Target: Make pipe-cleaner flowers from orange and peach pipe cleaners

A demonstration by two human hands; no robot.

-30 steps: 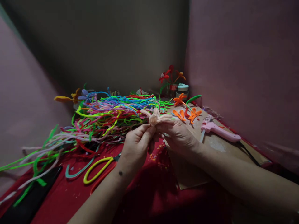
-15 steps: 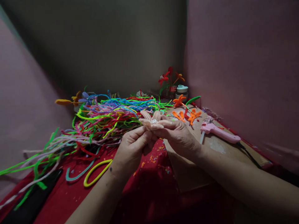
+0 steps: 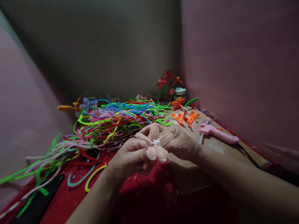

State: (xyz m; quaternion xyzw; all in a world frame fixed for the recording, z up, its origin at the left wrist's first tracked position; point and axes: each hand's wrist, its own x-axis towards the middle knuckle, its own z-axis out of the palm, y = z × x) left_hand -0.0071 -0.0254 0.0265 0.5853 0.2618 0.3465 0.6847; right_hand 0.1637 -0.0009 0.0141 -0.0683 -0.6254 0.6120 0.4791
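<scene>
A pale pink pipe-cleaner flower [image 3: 161, 152] with a cluster of white stamens at its centre is held between my two hands, its face tilted towards me. My left hand [image 3: 130, 155] is closed, thumb and fingers pinching the flower at its left side by the lower petals. From the right, my right hand [image 3: 183, 141] is curled round the back of the flower, its fingers reaching behind the upper petals. Those fingertips and the flower's underside are partly hidden.
Behind my hands lies a big heap of coloured pipe cleaners [image 3: 121, 115]. A pink glue gun [image 3: 219, 133] rests on a brown board [image 3: 189, 174] at right, near orange flower pieces [image 3: 192, 118]. A lidded jar [image 3: 180, 95] stands at the back. Red cloth [image 3: 144, 193] covers the table.
The flower has been lowered and tipped, so its face with the stamens now points more towards me. My right hand's fingers have shifted from the front petal to behind the flower.
</scene>
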